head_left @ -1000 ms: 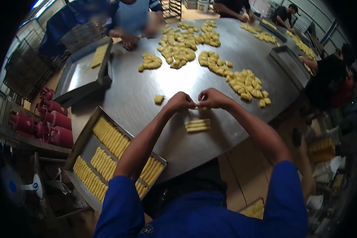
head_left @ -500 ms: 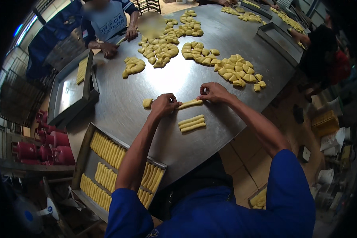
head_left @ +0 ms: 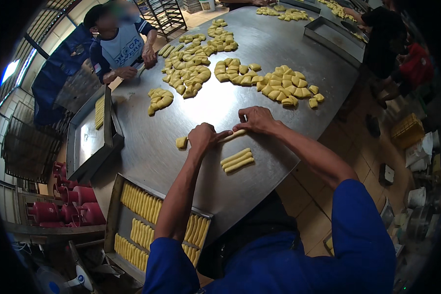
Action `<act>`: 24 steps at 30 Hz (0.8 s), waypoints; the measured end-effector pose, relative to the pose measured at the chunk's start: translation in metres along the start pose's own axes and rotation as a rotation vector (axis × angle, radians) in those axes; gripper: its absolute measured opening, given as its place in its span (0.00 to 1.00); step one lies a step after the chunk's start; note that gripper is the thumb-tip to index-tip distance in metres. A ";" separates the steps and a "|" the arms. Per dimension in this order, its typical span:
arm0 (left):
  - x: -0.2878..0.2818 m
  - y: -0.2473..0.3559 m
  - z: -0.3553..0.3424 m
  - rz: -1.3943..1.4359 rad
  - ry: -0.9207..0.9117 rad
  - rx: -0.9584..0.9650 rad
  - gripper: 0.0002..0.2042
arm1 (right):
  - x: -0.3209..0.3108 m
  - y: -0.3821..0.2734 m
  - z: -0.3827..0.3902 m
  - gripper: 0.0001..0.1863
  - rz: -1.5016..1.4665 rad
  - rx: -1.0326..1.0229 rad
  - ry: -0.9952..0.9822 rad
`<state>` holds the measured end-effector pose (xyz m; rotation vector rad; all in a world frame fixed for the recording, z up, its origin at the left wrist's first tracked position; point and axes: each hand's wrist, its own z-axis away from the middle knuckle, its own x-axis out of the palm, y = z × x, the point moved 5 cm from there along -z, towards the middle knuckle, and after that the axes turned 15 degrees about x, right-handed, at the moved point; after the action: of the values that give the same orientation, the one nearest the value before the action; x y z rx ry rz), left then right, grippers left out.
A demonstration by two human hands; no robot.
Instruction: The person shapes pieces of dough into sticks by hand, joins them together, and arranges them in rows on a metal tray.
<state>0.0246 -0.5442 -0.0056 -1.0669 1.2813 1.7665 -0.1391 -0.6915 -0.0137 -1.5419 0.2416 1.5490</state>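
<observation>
Both my hands are at a thin yellow dough stick (head_left: 235, 135) lying across the metal table (head_left: 181, 169). My left hand (head_left: 204, 138) is curled at its left end, thumb stretched along it. At the other end my right hand (head_left: 257, 120) is closed on the dough with thumb and bent fingers. Just left of my left hand sits a small dough piece (head_left: 181, 142). Nearer to me, 3 finished-looking dough sticks (head_left: 237, 160) lie side by side. My left forearm passes over a tray (head_left: 113, 206) of dough sticks in rows and hides part of it.
Cut dough pieces (head_left: 285, 84) spread in clusters over the far table. At left stands another tray (head_left: 73, 147) holding a few sticks. A co-worker (head_left: 117, 46) handles something thin at the far left edge. Another tray (head_left: 338, 41) is far right; red gas cylinders (head_left: 46, 212) stand lower left.
The view has shifted slightly, so table and trays appear displaced. My hands have come a little closer together on the dough stick, and my left thumb has stretched toward the right hand.
</observation>
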 end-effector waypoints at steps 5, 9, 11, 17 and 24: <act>0.007 -0.013 0.006 -0.018 0.147 -0.019 0.41 | 0.004 -0.004 -0.001 0.35 -0.004 -0.038 0.085; 0.002 -0.005 -0.001 0.062 0.030 0.041 0.41 | -0.001 0.007 -0.003 0.35 -0.030 0.022 0.045; 0.004 -0.005 0.001 0.034 0.074 0.062 0.41 | -0.001 0.006 -0.003 0.35 -0.017 0.030 0.027; 0.004 -0.018 -0.007 -0.153 0.136 -0.007 0.40 | 0.000 -0.005 -0.008 0.37 0.005 0.007 -0.009; 0.002 -0.020 -0.008 0.022 0.095 0.029 0.39 | -0.004 -0.003 -0.007 0.37 0.064 -0.008 0.026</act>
<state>0.0428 -0.5465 -0.0162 -1.1359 1.3764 1.7258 -0.1326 -0.6965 -0.0104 -1.5751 0.3024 1.5817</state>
